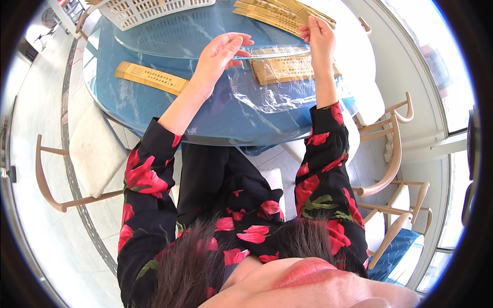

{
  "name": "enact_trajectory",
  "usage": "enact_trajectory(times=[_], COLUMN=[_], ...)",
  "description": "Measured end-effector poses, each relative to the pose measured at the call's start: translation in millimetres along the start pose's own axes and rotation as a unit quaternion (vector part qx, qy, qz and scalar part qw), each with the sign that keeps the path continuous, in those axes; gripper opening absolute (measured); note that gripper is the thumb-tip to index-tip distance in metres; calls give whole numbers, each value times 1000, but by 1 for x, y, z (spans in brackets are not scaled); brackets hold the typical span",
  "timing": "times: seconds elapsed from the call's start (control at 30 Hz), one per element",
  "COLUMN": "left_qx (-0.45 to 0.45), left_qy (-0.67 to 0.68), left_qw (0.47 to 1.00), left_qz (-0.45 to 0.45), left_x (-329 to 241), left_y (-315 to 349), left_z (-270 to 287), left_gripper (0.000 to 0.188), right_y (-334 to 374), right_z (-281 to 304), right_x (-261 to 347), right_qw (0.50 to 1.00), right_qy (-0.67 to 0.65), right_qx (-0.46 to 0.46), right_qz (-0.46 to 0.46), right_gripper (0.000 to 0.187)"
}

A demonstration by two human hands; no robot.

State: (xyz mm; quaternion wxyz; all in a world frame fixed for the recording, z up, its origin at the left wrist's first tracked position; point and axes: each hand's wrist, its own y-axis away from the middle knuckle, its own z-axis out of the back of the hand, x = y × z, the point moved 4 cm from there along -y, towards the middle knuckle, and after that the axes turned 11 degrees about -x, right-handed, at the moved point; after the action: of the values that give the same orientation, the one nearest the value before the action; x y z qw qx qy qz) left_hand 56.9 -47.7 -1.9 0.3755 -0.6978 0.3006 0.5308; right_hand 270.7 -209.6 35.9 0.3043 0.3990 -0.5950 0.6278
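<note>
My left hand point(218, 57) is above the middle of the blue table, fingers stretched toward the right and slightly apart, with nothing visible in them. My right hand point(319, 43) is raised farther right, thumb and fingertips pinched together. Its fingertips overlap a fanned pile of long flat gold packets point(267, 13) at the far side; whether they grip one is unclear. Between and below my hands, a stack of gold packets point(282, 69) lies by crinkled clear plastic film point(267, 100), which partly covers it. One long gold packet point(149, 77) lies alone, left of my left forearm.
The blue marbled table point(215, 120) carries a raised glass disc point(174, 49) with a curved edge. A white slotted plastic basket point(141, 13) stands at the far left. Wooden-armed chairs stand on both sides, including one chair point(97, 149) at the left and another point(385, 154) at the right.
</note>
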Motion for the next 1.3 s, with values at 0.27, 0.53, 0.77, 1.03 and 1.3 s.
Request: enact_trajectory(times=[0.27, 0.53, 0.77, 1.03, 1.3], left_qx=[2, -7, 1, -158, -244], left_qy=[8, 13, -48, -277, -669], left_qw=[1000, 1000, 996, 916, 462], left_qz=[11, 24, -72, -244, -529], left_x=[5, 8, 0, -92, -161], left_y=[-1, -3, -3, -67, -145], left_z=[-1, -1, 4, 110, 259], left_gripper=[38, 35, 22, 15, 24], right_y=[-43, -66, -42, 20, 36], right_z=[44, 65, 42, -14, -32], right_x=[-54, -93, -52, 1, 18], right_qw=[982, 952, 982, 983, 985], right_qy=[29, -190, -32, 103, 70], right_qx=[-148, -165, -181, 10, 90], right_qz=[-117, -177, -53, 153, 128], right_gripper=[18, 62, 30, 24, 22])
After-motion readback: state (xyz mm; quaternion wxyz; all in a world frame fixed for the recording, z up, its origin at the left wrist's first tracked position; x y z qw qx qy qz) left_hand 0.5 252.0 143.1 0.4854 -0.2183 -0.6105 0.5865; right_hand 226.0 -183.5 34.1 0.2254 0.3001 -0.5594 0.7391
